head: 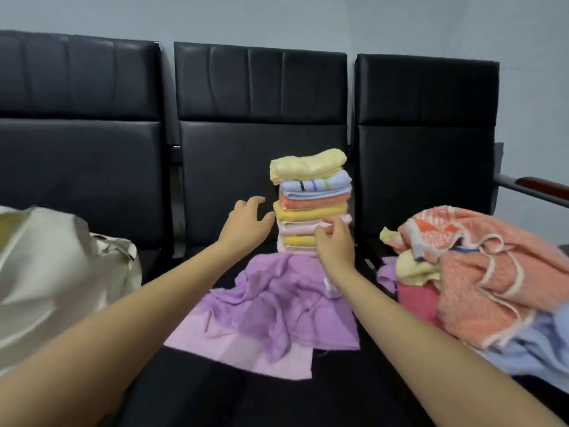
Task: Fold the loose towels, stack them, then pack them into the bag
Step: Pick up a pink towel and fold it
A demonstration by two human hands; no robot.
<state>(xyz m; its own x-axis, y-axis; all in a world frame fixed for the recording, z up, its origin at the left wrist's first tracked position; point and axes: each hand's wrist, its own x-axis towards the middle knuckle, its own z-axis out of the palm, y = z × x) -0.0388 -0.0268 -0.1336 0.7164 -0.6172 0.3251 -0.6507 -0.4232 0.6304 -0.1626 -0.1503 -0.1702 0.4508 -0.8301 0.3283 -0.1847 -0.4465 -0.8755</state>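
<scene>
Your stack [311,200] of folded towels stands at the back of the middle seat [264,392], against the backrest, with about 8 layers and a pale yellow towel [308,164] bulging on top. It looks tall for its footprint and the top layers sit a little off the ones below, so square it up before adding anything.

Your left hand [246,221] is spread, fingers reaching toward the stack's left side at the height of the gold layer; whether the tips touch is hard to tell. Your right hand [334,241] has its fingers curled against the pink layers low on the front, seemingly nipping their edge (the exact hold is partly hidden by the hand itself).

Steady the stack from both sides with flat palms and press the layers into line, working from the bottom up. Avoid tugging 1 lower layer outward, since that could tip everything above it.

The purple towel [271,309] lies crumpled and unfolded just in front of the stack, its far edge near the stack's base; it looks like the next 1 to fold. More loose towels sit in a heap [474,272] on the right seat. The cream bag [55,272] waits on the left seat, well apart from the stack, so packing is probably a long way off.
</scene>
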